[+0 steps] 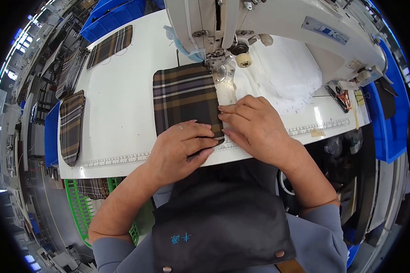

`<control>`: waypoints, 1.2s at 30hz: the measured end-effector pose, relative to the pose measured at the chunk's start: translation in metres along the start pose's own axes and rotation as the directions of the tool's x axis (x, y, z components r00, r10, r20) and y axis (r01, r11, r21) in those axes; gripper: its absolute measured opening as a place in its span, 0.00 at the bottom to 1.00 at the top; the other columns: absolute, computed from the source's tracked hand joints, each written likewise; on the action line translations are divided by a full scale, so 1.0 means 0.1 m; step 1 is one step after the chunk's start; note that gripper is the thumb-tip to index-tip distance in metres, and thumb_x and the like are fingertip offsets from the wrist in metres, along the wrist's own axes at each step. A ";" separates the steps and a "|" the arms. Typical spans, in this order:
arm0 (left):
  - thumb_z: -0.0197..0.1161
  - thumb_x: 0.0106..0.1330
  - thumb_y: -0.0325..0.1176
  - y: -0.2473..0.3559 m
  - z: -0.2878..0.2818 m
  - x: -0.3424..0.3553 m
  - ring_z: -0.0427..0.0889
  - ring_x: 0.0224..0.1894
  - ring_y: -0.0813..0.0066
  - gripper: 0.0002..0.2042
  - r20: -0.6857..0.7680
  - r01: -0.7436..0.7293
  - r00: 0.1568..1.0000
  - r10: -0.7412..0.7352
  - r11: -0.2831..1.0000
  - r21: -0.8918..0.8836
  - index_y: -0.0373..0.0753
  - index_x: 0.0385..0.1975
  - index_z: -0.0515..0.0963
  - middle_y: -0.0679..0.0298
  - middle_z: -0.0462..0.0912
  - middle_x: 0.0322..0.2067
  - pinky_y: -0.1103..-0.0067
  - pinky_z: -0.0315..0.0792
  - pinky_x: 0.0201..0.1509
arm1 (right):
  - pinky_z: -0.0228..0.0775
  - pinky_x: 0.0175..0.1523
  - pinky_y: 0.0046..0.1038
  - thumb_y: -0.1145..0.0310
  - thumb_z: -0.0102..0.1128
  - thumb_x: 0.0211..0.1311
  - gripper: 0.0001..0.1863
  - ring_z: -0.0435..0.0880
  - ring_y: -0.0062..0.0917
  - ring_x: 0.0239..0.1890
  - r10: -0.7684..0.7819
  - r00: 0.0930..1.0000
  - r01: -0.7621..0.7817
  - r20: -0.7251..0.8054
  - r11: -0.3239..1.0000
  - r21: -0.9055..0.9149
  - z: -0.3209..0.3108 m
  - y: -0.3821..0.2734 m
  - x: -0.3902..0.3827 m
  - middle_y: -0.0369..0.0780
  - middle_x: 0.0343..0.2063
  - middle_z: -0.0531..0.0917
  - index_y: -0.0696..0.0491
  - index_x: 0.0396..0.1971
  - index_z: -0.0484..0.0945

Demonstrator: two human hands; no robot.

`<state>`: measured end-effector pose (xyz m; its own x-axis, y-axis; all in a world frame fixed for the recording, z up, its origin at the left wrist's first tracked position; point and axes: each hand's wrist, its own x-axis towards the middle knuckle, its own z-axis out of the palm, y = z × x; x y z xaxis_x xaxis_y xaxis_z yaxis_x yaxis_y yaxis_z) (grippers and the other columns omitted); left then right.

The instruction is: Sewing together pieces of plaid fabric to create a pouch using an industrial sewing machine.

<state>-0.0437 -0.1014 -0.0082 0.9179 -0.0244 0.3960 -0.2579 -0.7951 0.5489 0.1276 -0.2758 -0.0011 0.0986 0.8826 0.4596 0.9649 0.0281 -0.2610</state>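
Observation:
A dark brown, grey and white plaid fabric piece [183, 98] lies on the white table [116, 113], its upper right corner beside the presser foot and needle of a white sewing machine [189, 20]. My left hand [182, 152] is closed on the piece's lower part, fingers bent over it and thumb at the bottom edge. My right hand [255, 129] grips the right edge with its fingertips close together. A pale blue cloth [189, 50] hangs on the machine. A measuring tape strip [109, 159] runs along the table's front edge.
More plaid pieces [70, 127] lie at the table's left and back left [109, 45]. A white fabric pile [282, 68] is right of the needle, with small tools [339, 98] beyond. Blue bins [105, 20] stand behind and at the right. A green basket [79, 209] is below left.

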 end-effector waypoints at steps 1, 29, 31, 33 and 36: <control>0.73 0.58 0.27 -0.01 0.00 0.00 0.85 0.51 0.64 0.08 0.004 0.001 1.000 -0.001 1.000 -0.005 0.40 0.37 0.86 0.64 0.86 0.44 0.67 0.77 0.60 | 0.71 0.49 0.32 0.69 0.71 0.51 0.14 0.80 0.30 0.45 0.005 1.000 -0.005 -0.020 1.000 0.022 -0.02 -0.05 -0.07 0.36 0.43 0.87 0.56 0.40 0.84; 0.72 0.55 0.27 0.14 0.01 0.07 0.83 0.39 0.66 0.08 0.084 -0.131 0.989 0.120 0.982 0.139 0.40 0.34 0.85 0.67 0.83 0.37 0.71 0.77 0.41 | 0.69 0.54 0.34 0.63 0.73 0.52 0.18 0.80 0.30 0.50 0.000 0.999 -0.007 0.049 0.989 0.147 -0.08 -0.21 -0.33 0.34 0.50 0.84 0.51 0.43 0.84; 0.73 0.57 0.31 0.02 -0.03 0.08 0.83 0.49 0.64 0.12 0.159 -0.036 0.987 0.033 0.999 0.017 0.41 0.41 0.84 0.65 0.84 0.45 0.69 0.76 0.51 | 0.70 0.55 0.34 0.62 0.74 0.51 0.19 0.81 0.29 0.50 -0.003 0.996 -0.009 0.085 0.990 0.142 -0.09 -0.19 -0.28 0.33 0.49 0.85 0.50 0.43 0.85; 0.73 0.57 0.33 -0.10 -0.08 0.22 0.80 0.55 0.63 0.15 0.112 -0.050 0.993 0.041 0.996 0.077 0.41 0.44 0.84 0.64 0.82 0.50 0.66 0.73 0.58 | 0.72 0.53 0.33 0.63 0.74 0.51 0.16 0.81 0.28 0.48 -0.033 0.997 0.019 0.067 0.980 0.197 -0.08 -0.18 -0.21 0.32 0.45 0.87 0.50 0.41 0.86; 0.74 0.57 0.37 -0.21 -0.14 0.28 0.73 0.66 0.60 0.21 0.128 -0.025 0.992 0.008 0.991 0.134 0.43 0.51 0.82 0.63 0.79 0.59 0.60 0.65 0.70 | 0.69 0.47 0.31 0.64 0.72 0.55 0.11 0.79 0.25 0.43 -0.092 0.995 0.085 0.040 0.983 0.165 -0.08 -0.17 -0.15 0.32 0.39 0.87 0.52 0.36 0.87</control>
<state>-0.0164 -0.0766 0.0019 0.9468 -0.1081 0.3030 -0.2383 -0.8684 0.4348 0.1114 -0.2932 0.0039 -0.0006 0.8942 0.4477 0.9163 0.1798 -0.3579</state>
